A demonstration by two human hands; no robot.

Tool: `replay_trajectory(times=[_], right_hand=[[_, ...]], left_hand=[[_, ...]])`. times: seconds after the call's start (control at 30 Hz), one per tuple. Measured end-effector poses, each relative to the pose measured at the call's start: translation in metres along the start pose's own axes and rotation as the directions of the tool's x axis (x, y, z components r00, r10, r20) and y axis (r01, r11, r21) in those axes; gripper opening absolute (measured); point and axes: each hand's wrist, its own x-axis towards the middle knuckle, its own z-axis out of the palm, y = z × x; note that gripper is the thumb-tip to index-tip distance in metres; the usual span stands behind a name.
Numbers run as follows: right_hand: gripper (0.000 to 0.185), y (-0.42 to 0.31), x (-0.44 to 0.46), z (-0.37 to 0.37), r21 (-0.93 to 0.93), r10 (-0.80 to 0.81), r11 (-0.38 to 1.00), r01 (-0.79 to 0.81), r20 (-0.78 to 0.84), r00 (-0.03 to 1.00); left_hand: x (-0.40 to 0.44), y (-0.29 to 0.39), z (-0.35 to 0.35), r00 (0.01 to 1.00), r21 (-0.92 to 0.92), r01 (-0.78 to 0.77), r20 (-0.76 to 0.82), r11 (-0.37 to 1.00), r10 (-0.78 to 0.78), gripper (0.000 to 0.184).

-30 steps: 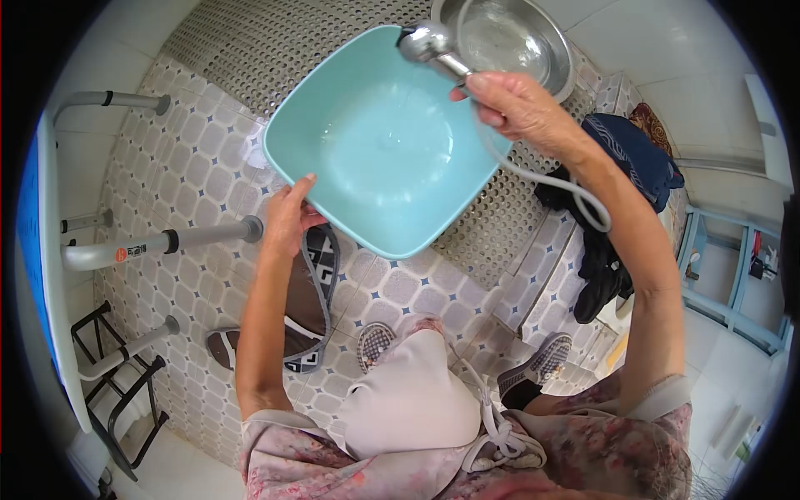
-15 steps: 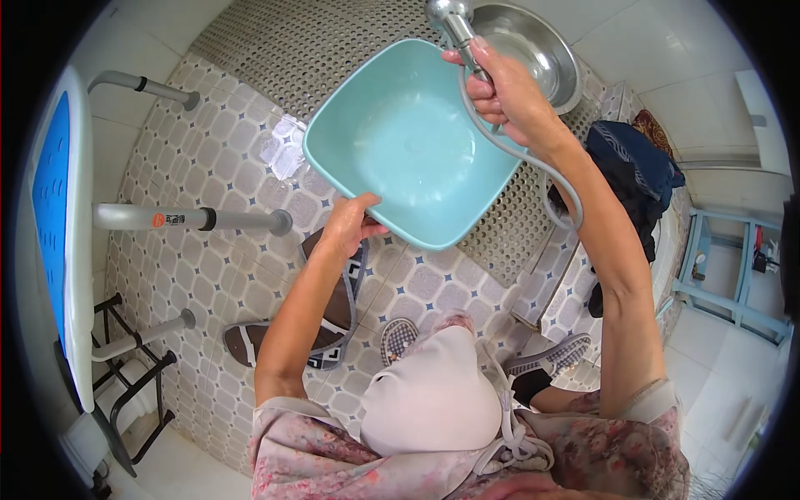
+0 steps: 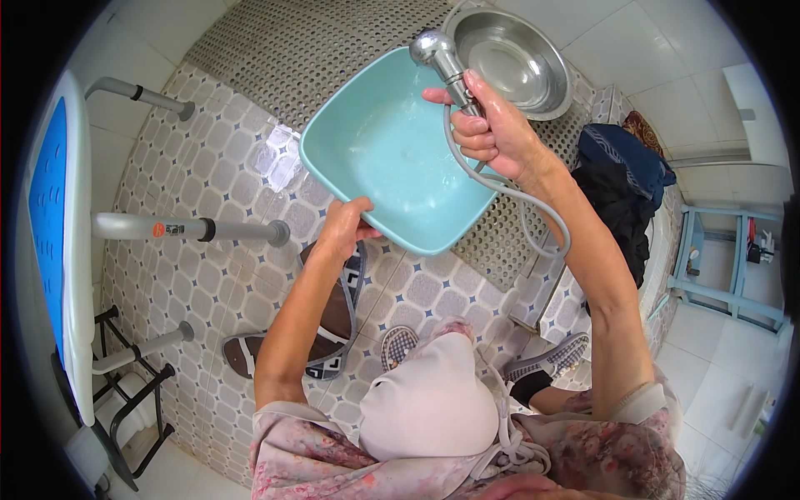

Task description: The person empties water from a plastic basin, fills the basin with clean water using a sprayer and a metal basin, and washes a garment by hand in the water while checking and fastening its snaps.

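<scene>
My left hand (image 3: pixel 346 227) is closed on the near-left rim of a light turquoise plastic basin (image 3: pixel 392 158), thumb on the inside. The basin is tilted, and its inner wall looks wet. In my right hand (image 3: pixel 500 129) is a chrome shower head (image 3: pixel 437 57), held by its handle over the basin's far side. A thin stream seems to fall from it into the basin. Its grey hose (image 3: pixel 546 200) loops down past my right forearm. Just behind the shower head stands a round steel basin (image 3: pixel 517 62) with a shiny, wet-looking inside.
A perforated grey mat (image 3: pixel 275 42) lies under the basins on patterned tiles. To the right are dark clothes (image 3: pixel 625 158) and a light-blue shelf (image 3: pixel 725 283). A shower stool with a blue seat (image 3: pixel 52 225) stands left. Slippers (image 3: pixel 329 329) sit below my left arm.
The shower head has moved left and down, from beyond the turquoise basin's far edge to over it. My left hand keeps its hold on the rim, and the basin has tilted somewhat.
</scene>
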Motion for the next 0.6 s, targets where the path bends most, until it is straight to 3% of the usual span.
replay_trajectory(times=[0.2,0.43,0.6], right_hand=[[0.061,0.004,-0.009,-0.009,0.064,0.028,0.998,-0.026,-0.025,0.999],[0.062,0.009,-0.027,-0.007,-0.165,0.088,0.980,-0.108,-0.122,0.989],[0.062,0.012,-0.044,-0.015,-0.181,0.075,0.978,-0.104,-0.159,0.984]], left_hand=[[-0.001,0.008,0.000,0.998,0.033,-0.039,-0.054,0.999,0.040,0.039],[-0.011,0.023,0.002,0.964,0.088,-0.148,-0.208,0.985,0.164,0.037],[-0.029,0.045,0.000,0.847,0.197,-0.383,-0.315,0.902,0.428,0.029]])
